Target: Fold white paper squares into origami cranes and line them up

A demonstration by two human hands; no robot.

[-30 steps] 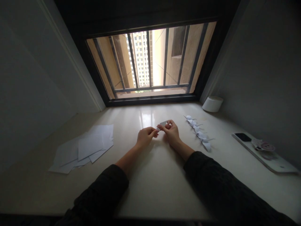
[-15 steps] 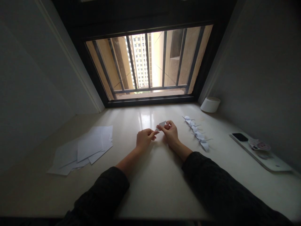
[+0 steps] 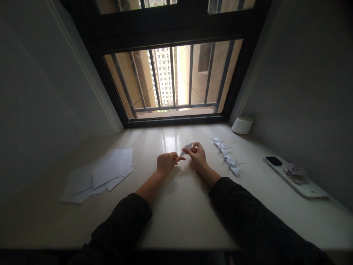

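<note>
Both hands meet over the middle of a pale sill-like tabletop (image 3: 176,213) below a barred window. My left hand (image 3: 166,163) is curled, its fingertips pinching the near end of a small folded piece of white paper (image 3: 187,147). My right hand (image 3: 197,154) pinches the same paper from the right, fingers closed on it. The paper is held just above the surface, pointing up and away. To the right of my right hand lies a row of several small folded white paper figures (image 3: 227,156).
A loose pile of white paper sheets (image 3: 99,175) lies at the left. A white round container (image 3: 242,125) stands in the far right corner. A phone on a white tray-like board (image 3: 294,176) with a small round object lies at the right by the wall.
The view has tilted up and shifted slightly, showing more of the window frame. Both hands keep their pinch on the folded paper, with only small finger movement.
</note>
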